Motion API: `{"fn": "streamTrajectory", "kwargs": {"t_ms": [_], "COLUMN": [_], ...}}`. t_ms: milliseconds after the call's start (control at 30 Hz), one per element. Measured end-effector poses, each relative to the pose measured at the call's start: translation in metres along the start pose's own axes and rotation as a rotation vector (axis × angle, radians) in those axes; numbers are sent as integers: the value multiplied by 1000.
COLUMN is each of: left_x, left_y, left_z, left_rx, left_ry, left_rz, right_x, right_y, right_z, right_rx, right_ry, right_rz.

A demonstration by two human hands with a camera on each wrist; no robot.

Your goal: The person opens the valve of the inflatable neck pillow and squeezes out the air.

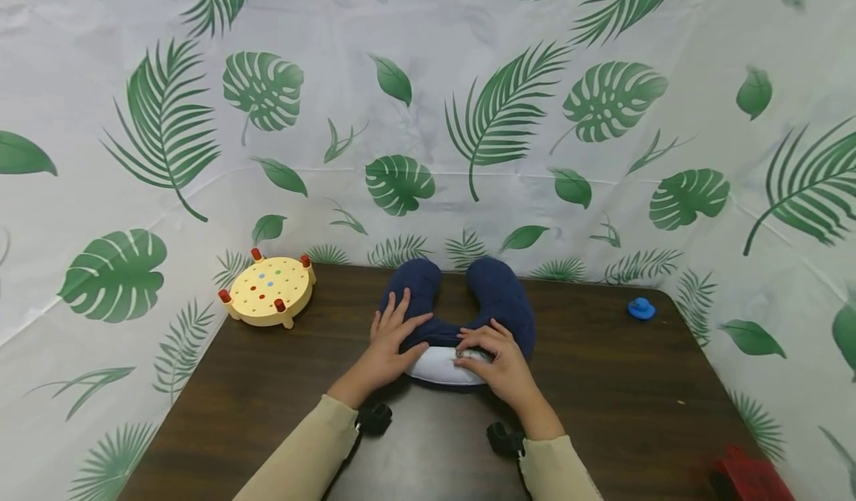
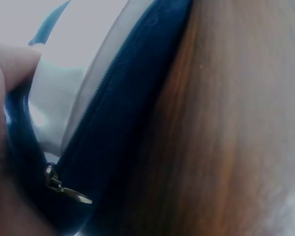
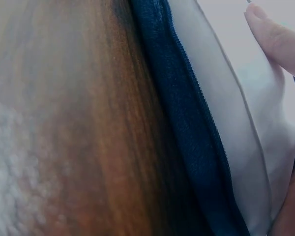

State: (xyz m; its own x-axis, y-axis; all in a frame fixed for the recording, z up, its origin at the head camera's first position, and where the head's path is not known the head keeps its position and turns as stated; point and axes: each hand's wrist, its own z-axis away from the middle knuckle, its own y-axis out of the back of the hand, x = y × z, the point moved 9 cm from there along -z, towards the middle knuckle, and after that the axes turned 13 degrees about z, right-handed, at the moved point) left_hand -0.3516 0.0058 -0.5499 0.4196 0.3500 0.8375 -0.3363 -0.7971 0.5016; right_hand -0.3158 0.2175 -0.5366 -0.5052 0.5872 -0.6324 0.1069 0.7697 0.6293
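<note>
A navy U-shaped neck pillow (image 1: 511,293) lies on the table, its curved end toward me. Along that end its zipper (image 2: 91,105) is undone, showing a white inner cushion (image 1: 431,367). My left hand (image 1: 391,345) rests on the pillow's left side with fingers spread, its thumb at the white cushion. A metal zipper pull (image 2: 76,195) hangs at the opening's end in the left wrist view. Over the cushion's right part, my right hand (image 1: 498,356) pinches a small grey thing (image 1: 460,353) between thumb and forefinger; its kind is too small to tell.
A round yellow pegboard-like toy (image 1: 270,289) with red pegs stands at the back left of the dark wooden table (image 1: 602,412). A small blue toy (image 1: 641,308) sits at the back right. Something red (image 1: 752,475) is at the front right corner. Leaf-print cloth (image 1: 428,114) hangs behind.
</note>
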Motion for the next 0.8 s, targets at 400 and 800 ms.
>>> {"fn": "streamTrajectory", "kwargs": {"t_ms": [400,800], "left_x": [-4,-6], "left_y": [-5,-4], "left_z": [0,0], "left_rx": [-1,-8], "left_ry": [44,57], "left_rz": [-89,-71], "right_x": [0,0], "right_y": [0,-1], "right_z": [0,0], "right_rx": [-10,-10], "right_ry": [-4,-7], "right_rz": [0,-11]}}
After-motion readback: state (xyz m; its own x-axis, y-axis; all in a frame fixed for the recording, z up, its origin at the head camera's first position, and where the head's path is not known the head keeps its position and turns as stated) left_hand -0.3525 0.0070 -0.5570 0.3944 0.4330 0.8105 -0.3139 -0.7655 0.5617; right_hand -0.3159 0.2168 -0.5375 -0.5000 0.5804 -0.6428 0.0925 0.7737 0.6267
